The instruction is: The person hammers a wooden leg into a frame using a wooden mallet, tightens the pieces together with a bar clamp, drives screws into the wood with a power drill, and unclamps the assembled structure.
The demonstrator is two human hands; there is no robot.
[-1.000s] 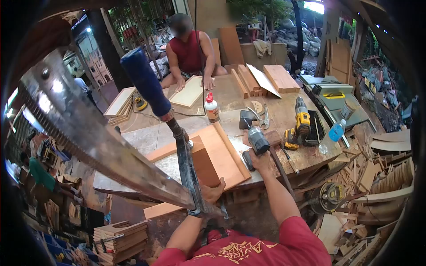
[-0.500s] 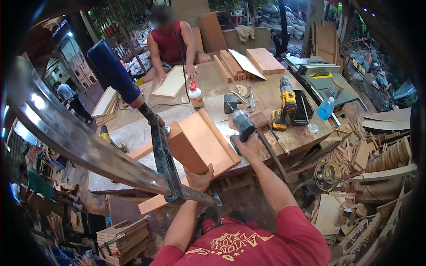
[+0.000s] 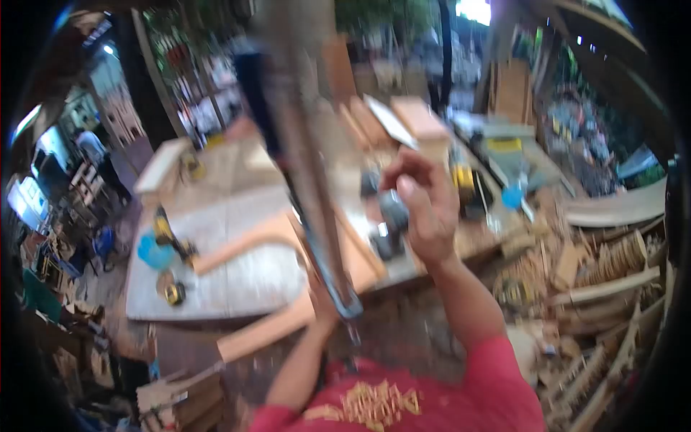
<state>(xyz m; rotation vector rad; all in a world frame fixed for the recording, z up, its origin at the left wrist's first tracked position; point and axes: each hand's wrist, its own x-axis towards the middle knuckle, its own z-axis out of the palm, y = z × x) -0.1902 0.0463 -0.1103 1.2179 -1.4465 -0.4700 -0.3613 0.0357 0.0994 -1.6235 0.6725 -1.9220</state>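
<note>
My left hand (image 3: 324,297) is at the near edge of a wooden frame (image 3: 268,330) with a curved cutout, its fingers mostly hidden behind a bar clamp. The clamp (image 3: 345,306), with a dark blue handle (image 3: 255,101), crosses close in front of my view, blurred. My right hand (image 3: 432,212) is raised above the table's right side, fingers loosely curled and apart, holding nothing. Just behind it stands a grey-and-black drill (image 3: 392,212), partly covered by the hand. A flat wooden panel (image 3: 367,252) lies between the clamp and the drill.
A yellow drill (image 3: 169,234), a blue round thing (image 3: 155,250) and a tape measure (image 3: 174,293) are at the table's left. Planks (image 3: 419,119) lie at the back. Another yellow tool (image 3: 464,180) and a blue bottle (image 3: 512,196) stand right. Wood scraps (image 3: 540,266) crowd the right floor.
My right hand has let go of the grey drill and risen. The clamp has swung rightward across my view, now hiding the co-worker. The view has shifted, showing more of the table's left.
</note>
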